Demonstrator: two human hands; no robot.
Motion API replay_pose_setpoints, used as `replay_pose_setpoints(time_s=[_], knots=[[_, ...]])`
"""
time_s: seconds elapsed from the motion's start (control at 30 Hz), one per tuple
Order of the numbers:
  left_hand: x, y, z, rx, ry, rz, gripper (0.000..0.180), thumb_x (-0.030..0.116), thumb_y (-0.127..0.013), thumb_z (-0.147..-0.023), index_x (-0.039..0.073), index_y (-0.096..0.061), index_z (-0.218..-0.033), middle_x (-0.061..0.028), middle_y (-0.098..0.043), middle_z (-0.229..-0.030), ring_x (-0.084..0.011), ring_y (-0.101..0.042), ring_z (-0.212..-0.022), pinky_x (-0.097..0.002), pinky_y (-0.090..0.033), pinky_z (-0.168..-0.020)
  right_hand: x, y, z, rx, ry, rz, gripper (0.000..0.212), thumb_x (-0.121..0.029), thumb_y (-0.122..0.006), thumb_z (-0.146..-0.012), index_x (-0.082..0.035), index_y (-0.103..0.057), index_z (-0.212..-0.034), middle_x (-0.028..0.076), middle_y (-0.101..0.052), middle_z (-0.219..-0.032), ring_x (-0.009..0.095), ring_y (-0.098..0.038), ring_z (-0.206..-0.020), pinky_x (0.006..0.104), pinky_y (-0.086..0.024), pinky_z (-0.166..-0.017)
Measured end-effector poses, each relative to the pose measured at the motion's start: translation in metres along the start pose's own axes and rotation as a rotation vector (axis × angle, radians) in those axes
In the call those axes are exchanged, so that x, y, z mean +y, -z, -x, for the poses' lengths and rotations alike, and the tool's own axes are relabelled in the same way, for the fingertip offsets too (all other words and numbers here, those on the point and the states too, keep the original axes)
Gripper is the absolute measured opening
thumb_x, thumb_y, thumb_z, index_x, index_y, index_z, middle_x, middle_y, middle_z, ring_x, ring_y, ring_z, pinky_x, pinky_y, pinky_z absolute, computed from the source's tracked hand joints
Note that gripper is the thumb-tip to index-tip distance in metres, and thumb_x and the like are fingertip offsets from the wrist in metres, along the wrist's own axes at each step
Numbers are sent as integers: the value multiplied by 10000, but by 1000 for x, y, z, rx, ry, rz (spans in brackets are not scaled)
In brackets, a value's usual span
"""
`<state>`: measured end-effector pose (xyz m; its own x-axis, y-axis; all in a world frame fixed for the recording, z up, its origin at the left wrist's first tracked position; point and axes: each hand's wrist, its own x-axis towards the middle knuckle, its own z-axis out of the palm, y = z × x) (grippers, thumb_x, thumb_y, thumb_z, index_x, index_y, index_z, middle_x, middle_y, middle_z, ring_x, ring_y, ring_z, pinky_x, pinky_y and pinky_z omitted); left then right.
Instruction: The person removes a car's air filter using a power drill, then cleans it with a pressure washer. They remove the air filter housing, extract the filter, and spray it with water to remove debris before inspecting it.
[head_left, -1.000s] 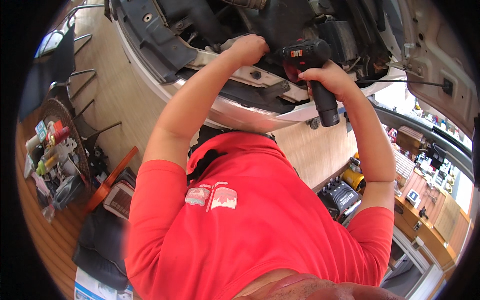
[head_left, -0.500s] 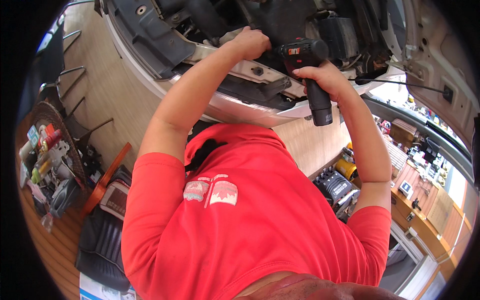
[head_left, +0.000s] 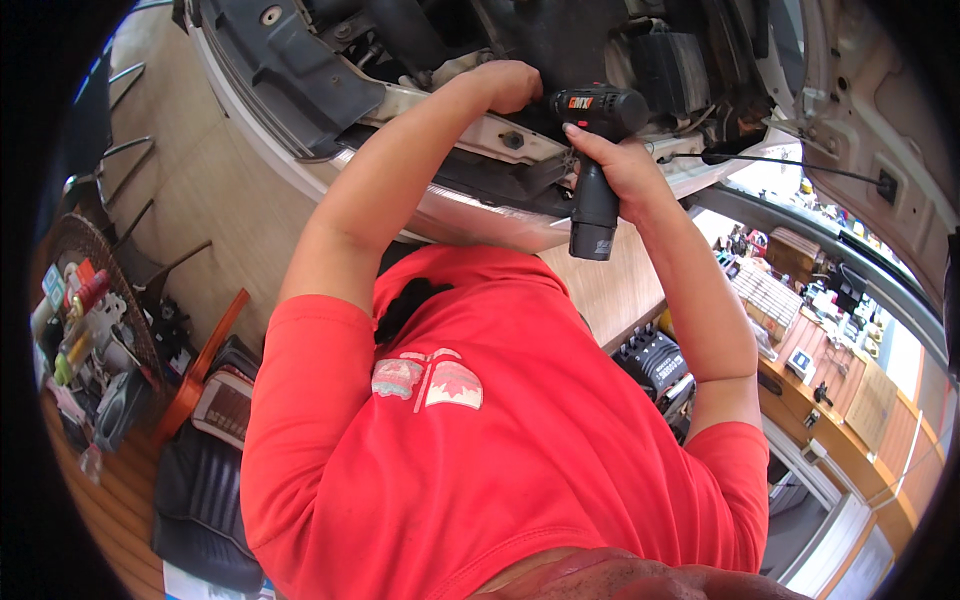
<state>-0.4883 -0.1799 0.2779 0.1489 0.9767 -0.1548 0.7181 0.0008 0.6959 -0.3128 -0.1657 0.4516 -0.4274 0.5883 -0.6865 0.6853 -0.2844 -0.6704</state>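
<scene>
A black cordless drill (head_left: 597, 195) is gripped by my right hand (head_left: 628, 172). Its thumb lies across the back of the handle, below the drill's body. The drill's nose points left, toward my left hand (head_left: 512, 86). That hand is closed over the car's open engine bay (head_left: 420, 45), its fingers curled away from view, so what they hold is hidden. The drill's tip is also hidden, close beside the left fist. Below both hands runs the pale front crossmember (head_left: 515, 142) of the car.
On the right, the raised bonnet (head_left: 860, 100) is joined to the car by a thin black rod (head_left: 780, 160). Behind it stands a wooden workbench (head_left: 850, 370) with tools. A basket of odds and ends (head_left: 95, 320) and a black seat (head_left: 205, 510) are at left.
The drill's handle has swung left at its lower end, and my right hand and forearm have shifted left with it. My left hand stays in nearly the same place, still closed.
</scene>
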Motion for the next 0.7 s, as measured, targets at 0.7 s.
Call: replay_pose_setpoints(time_s=[0.7], knots=[[-10,1,-15,-92,-76,0,267,61,-626,-779,74,-721,-1028,-155,-705,-1005,-341,-666,-939,-433,-524,-794,-16,-3,2,15,-158,76,377,-275,-800,-776,-22,-621,-992,41,-599,-733,142,-584,-590,296,-513,-534]])
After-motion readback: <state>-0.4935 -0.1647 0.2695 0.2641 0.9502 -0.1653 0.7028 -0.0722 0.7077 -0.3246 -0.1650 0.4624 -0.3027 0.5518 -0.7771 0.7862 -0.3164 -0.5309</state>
